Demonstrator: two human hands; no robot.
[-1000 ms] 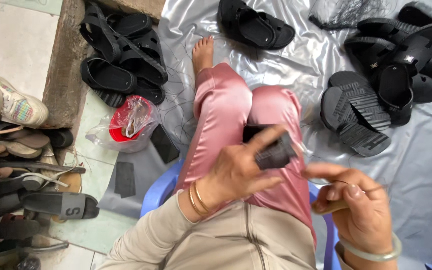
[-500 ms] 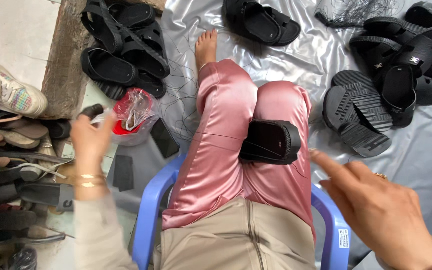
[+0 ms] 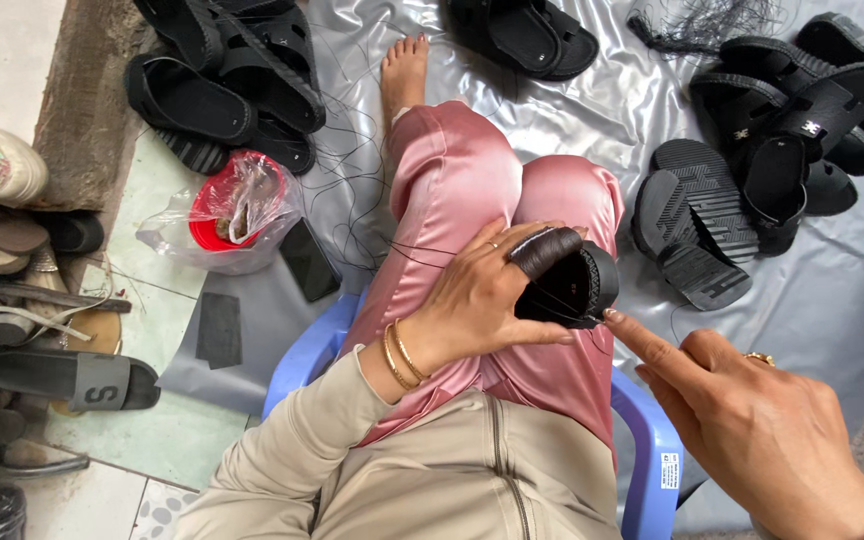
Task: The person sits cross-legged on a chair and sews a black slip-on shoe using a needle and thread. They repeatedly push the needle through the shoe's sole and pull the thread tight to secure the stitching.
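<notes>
A black sandal point(image 3: 574, 285) rests on my lap, on pink satin trousers point(image 3: 472, 200). My left hand point(image 3: 487, 295) grips the sandal from the left; its forefinger wears a dark finger cover and lies over the sandal's top. Gold bangles circle that wrist. My right hand point(image 3: 742, 400) comes in from the lower right with its forefinger stretched out, the tip touching the sandal's near edge. It wears a ring. Thin black thread runs from the sandal across my leg.
I sit on a blue plastic chair point(image 3: 652, 450) over a silver sheet point(image 3: 822, 300). Black sandals lie top left point(image 3: 222, 80), top middle point(image 3: 522, 30) and right point(image 3: 782, 130). A plastic bag with a red cup point(image 3: 227, 210) and a dark phone point(image 3: 309, 260) sit left.
My left hand has come back from the bag on the left and taken hold of the sandal on my lap. My right hand's forefinger has reached the sandal's edge.
</notes>
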